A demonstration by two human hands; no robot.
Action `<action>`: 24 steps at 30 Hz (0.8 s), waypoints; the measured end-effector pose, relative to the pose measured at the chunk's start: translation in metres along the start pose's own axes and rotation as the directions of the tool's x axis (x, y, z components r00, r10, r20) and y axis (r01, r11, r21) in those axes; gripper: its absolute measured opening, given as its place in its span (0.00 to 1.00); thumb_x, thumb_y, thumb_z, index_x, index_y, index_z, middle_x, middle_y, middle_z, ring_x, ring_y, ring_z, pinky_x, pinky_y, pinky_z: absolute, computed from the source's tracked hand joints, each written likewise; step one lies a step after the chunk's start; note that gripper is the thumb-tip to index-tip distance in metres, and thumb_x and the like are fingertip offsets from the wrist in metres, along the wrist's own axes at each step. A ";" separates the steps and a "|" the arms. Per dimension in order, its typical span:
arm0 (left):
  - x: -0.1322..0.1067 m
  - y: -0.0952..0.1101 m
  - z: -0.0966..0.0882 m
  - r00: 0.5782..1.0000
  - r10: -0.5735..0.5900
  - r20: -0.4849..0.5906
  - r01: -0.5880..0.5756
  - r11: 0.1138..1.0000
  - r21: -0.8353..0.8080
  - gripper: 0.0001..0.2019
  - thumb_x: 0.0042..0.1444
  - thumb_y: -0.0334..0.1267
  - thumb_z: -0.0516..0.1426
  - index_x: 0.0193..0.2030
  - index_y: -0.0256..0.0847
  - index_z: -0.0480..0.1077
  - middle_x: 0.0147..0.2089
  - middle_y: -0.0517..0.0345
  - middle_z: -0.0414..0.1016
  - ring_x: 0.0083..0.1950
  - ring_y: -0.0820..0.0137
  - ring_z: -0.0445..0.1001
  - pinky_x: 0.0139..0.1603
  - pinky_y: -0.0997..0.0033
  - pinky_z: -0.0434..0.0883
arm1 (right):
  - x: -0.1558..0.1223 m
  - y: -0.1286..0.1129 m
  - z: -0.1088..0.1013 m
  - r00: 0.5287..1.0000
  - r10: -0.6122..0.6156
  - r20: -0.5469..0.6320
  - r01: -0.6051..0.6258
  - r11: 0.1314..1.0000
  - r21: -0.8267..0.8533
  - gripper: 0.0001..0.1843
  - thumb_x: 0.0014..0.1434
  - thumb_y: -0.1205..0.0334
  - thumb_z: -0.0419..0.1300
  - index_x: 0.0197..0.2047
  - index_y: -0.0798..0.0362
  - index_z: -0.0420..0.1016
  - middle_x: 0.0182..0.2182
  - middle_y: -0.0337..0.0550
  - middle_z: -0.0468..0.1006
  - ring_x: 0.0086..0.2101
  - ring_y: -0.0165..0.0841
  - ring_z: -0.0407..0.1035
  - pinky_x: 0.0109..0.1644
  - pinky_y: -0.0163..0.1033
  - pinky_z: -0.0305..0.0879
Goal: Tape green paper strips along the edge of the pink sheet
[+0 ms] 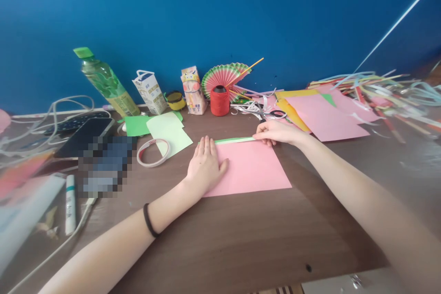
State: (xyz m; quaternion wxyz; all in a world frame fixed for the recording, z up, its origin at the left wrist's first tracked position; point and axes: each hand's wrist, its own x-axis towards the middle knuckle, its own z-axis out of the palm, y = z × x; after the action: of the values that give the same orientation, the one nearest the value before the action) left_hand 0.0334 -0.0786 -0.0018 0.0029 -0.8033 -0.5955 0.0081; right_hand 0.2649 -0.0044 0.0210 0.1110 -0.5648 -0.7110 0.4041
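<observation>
A sheet of pink paper (251,165) lies on the brown table in front of me. Along its far edge runs a narrow white strip (237,140) with a green border (227,139) behind it. My left hand (206,165) rests flat on the paper's left side, fingers stretched together to the far edge and thumb apart. At the far right corner, my right hand (275,132) is closed in a pinch on the end of the white strip. Its fingertips partly hide that corner. Scissors (272,112) lie just behind the right hand.
Left stand a tape roll (153,152), pale green paper (168,133), a marker (70,204), phones and cables. A bottle (106,82), milk carton (150,92), red thread spool (219,101) and folded paper fan (220,78) line the blue wall. Pink sheets (327,112) and paper strips lie right.
</observation>
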 end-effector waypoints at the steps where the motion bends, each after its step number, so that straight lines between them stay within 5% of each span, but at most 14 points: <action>1: 0.000 0.000 -0.001 1.000 0.005 0.007 -0.005 1.000 0.006 0.34 0.58 0.47 0.41 0.63 0.18 0.48 0.66 0.32 0.46 0.67 0.53 0.43 0.64 0.58 0.49 | 0.000 0.000 0.000 1.000 -0.002 0.002 0.002 1.000 0.002 0.12 0.51 0.57 0.57 0.22 0.56 0.65 0.15 0.37 0.69 0.17 0.23 0.63 0.20 0.28 0.55; 10: -0.002 0.000 -0.003 0.998 0.058 0.015 -0.058 0.998 0.001 0.31 0.57 0.51 0.44 0.65 0.39 0.48 0.67 0.40 0.46 0.66 0.47 0.42 0.61 0.50 0.50 | 0.000 0.002 -0.001 1.000 0.006 0.008 -0.006 0.999 0.047 0.13 0.51 0.56 0.58 0.22 0.56 0.65 0.15 0.37 0.69 0.17 0.23 0.64 0.19 0.28 0.56; 19: 0.001 0.001 -0.004 0.991 0.117 -0.062 -0.120 0.992 -0.049 0.29 0.59 0.49 0.42 0.61 0.29 0.55 0.67 0.38 0.45 0.67 0.53 0.43 0.64 0.54 0.47 | 0.001 0.003 -0.001 1.000 0.005 0.015 -0.006 0.998 0.057 0.14 0.52 0.56 0.57 0.22 0.56 0.65 0.15 0.36 0.69 0.17 0.23 0.64 0.19 0.28 0.55; 24: 0.005 0.004 -0.003 0.983 0.181 -0.004 -0.180 0.976 -0.122 0.30 0.60 0.45 0.41 0.63 0.25 0.49 0.67 0.36 0.45 0.67 0.57 0.43 0.64 0.59 0.49 | 0.002 0.004 0.000 1.000 0.007 0.014 -0.007 0.999 0.045 0.14 0.52 0.56 0.57 0.22 0.56 0.65 0.15 0.36 0.69 0.17 0.23 0.64 0.20 0.27 0.55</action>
State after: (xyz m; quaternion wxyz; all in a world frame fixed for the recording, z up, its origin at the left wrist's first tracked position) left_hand 0.0386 -0.0747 0.0010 -0.0488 -0.8528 -0.5194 -0.0251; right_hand 0.2670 -0.0022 0.0179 0.1174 -0.5618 -0.7005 0.4242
